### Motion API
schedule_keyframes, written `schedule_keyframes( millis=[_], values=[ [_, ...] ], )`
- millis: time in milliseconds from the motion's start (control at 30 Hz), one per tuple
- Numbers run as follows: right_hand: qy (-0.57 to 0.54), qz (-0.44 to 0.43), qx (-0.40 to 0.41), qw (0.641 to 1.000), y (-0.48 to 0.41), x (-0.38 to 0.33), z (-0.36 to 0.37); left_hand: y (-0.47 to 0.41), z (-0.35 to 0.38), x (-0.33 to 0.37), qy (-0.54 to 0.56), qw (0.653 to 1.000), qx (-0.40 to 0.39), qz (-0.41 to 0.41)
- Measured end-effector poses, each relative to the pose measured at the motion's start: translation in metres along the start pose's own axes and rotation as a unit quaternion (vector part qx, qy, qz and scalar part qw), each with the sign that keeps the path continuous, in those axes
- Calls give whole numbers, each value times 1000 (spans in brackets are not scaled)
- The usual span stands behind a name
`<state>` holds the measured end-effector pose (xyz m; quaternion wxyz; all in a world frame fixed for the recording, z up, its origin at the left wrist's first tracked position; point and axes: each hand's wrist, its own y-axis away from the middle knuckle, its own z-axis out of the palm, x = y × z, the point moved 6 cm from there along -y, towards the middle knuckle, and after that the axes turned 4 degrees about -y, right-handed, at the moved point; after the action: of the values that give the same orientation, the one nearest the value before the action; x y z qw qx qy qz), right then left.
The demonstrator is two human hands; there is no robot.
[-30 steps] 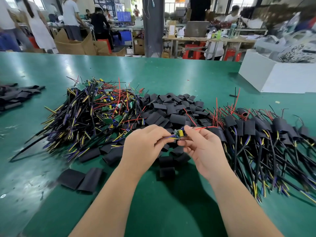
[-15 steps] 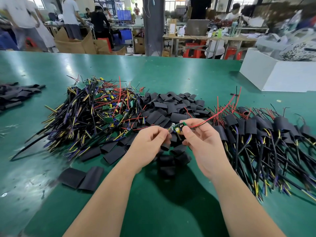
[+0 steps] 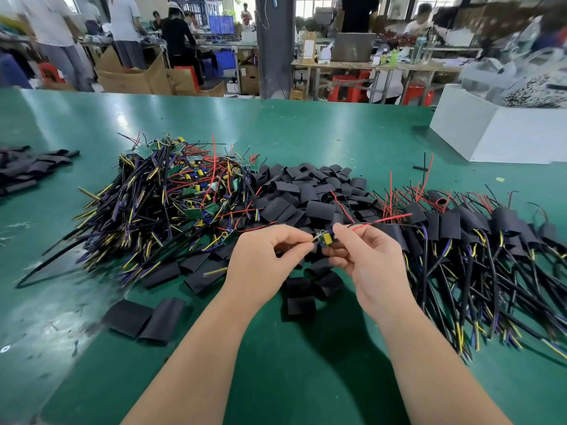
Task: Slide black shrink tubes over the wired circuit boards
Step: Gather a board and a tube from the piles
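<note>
A small circuit board (image 3: 324,238) with a yellow part is held between both hands above the green table (image 3: 306,363). My left hand (image 3: 264,265) pinches its left end and wires. My right hand (image 3: 371,265) pinches its right end, where red and black wires (image 3: 386,220) stick out to the right. A heap of bare wired boards (image 3: 171,204) lies at the left. Loose black shrink tubes (image 3: 310,194) are piled in the middle, just behind my hands. Boards with tubes on them (image 3: 478,240) lie in a row at the right.
Two flat black tubes (image 3: 144,320) lie near my left forearm, a few more (image 3: 310,292) under my hands. Another small pile of black tubes (image 3: 27,170) sits at the far left edge. A white box (image 3: 491,133) stands at the back right. People work at benches beyond the table.
Both hands have lifted the board a little and turned it. Its red wires have swung from pointing up-right to lying nearly level toward the right.
</note>
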<state>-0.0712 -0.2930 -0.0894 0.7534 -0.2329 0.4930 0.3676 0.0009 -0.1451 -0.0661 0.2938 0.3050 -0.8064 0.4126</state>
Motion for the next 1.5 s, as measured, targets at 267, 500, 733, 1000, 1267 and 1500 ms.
schedule_keyframes(
  millis=[267,500,733,1000,1267,1500],
  values=[
    [-26,47,24,998,1,4,2,-1,4,0,10,1000,-9,-26],
    [-10,19,2,1000,3,1,5,1,3,0,30,999,-1,-11],
    [-20,36,11,999,6,1,4,0,1,-1,46,999,10,-17],
    [-16,38,-5,999,3,6,5,-2,3,-1,-55,998,-9,27],
    [511,-95,-132,844,-37,-25,30,-7,-14,-11,-228,973,45,7],
    [705,-129,-150,681,-92,3,57,-6,-24,-17,-241,966,95,-8]
  ],
)
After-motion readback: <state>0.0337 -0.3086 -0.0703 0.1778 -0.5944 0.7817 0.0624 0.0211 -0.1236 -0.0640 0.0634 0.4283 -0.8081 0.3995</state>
